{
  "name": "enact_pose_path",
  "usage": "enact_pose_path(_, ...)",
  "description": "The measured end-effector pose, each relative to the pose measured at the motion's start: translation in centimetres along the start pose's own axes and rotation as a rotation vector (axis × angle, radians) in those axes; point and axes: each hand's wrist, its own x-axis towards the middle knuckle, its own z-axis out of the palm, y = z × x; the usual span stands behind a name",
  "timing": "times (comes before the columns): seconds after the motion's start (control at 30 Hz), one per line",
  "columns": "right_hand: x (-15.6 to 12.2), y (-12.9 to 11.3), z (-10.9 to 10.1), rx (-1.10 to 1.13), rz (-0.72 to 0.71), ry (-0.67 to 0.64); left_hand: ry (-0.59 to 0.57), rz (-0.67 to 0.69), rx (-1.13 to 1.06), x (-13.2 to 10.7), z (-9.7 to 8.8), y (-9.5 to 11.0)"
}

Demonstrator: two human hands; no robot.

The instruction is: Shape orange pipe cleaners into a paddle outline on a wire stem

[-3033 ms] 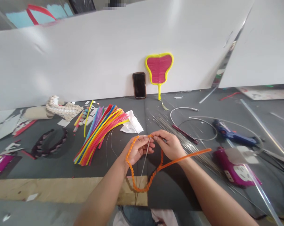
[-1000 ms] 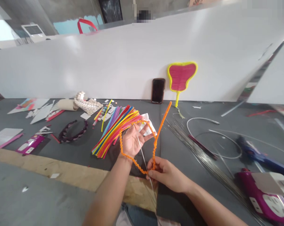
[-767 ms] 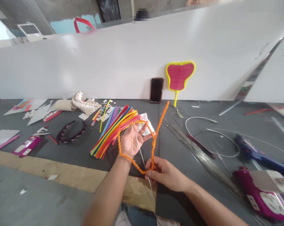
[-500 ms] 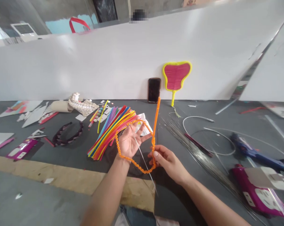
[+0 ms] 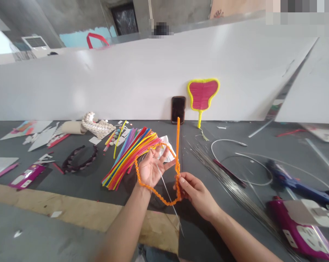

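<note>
Clock positions from centre of the orange loop, 12 toward the white panel. Loop is in both hands, up over the dark tabletop, mid-view; twisted, roughly ring-shaped. Left hand sits inside the outline, palm showing, thumb and forefinger pinched on the loop near 12, other fingers spread; exact contact too small to read. Loop's lower stretch crosses in front of the left wrist. Right hand clamps the loop between thumb and fingers, between 3 and 4. Hands apart from each other. Straight orange tail sticks up above the right hand at about 1, tip overlapping the bottom of the phone in this view. Thin pale wire slants from the left fingers down past the loop toward 5. Multicoloured stem bundle just beside the left hand at 10, white sheet behind the fingers at 1. Phone stands against the panel at 1; yellow-edged pink fan upright just right of it, also 1. Grey wire bundle lies near the right hand at 3; blue glue gun farther out, 3, blurry. Purple power strip between 3 and 4. Dark braided headband at 9, apart from stem bundle.
</note>
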Motion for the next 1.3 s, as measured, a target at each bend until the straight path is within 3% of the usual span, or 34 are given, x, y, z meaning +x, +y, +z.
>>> enact_pose_path(0.23, -0.3, -0.2, 0.1, 0.081, 0.017, -0.096, 0.031, -0.012, -0.030, -0.1, 0.1, 0.0)
enact_pose_path(0.57, -0.5, -0.6, 0.3, 0.173, 0.047, -0.120, 0.045, -0.074, -0.035, 0.2, -0.1, -0.4)
enact_pose_path(0.8, -0.5, -0.5, 0.3, 0.138, 0.084, -0.093, 0.064, -0.116, -0.011, 0.2, 0.0, -1.2)
enact_pose_path(1.3, 0.2, -0.2, -0.4, 0.071, 0.022, 0.007, 0.039, -0.130, 0.060, -0.1, 0.1, -2.2)
